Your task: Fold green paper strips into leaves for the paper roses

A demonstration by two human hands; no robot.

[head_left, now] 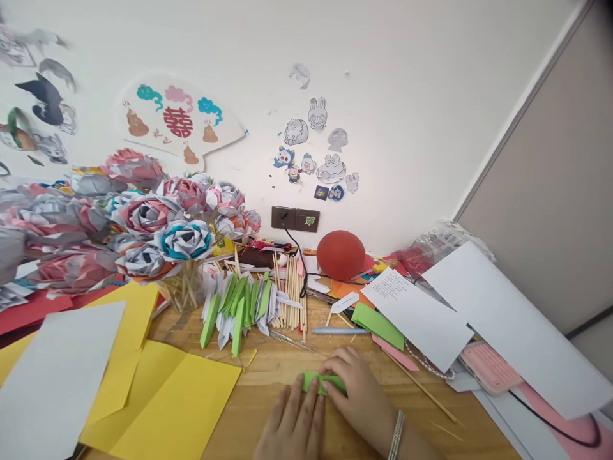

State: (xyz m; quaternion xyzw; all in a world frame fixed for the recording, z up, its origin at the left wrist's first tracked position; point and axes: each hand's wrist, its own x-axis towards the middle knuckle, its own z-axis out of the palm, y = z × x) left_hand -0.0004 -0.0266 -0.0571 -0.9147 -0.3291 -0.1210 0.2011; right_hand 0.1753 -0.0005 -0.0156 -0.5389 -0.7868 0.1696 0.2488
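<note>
A small folded strip of green paper (pixel 310 381) lies on the wooden table in front of me. My left hand (pixel 293 418) rests with its fingers stretched out flat, the fingertips pressing on the strip's near edge. From the right, my right hand (pixel 357 390) holds the strip's other end, thumb and bent fingers closing on it; part of the paper is hidden beneath. A beaded bracelet (pixel 396 436) circles my right wrist. Beyond my hands lies a pile of folded green and white paper pieces (pixel 239 306).
Paper flowers (pixel 151 214) crowd the left back. Yellow sheets (pixel 177 402) and a white sheet (pixel 57 377) cover the left side. Wooden sticks (pixel 293 294), a red balloon (pixel 341 255) and a pale blue pen (pixel 341 330) lie ahead. White papers (pixel 416 313) and a pink device (pixel 491 367) are right.
</note>
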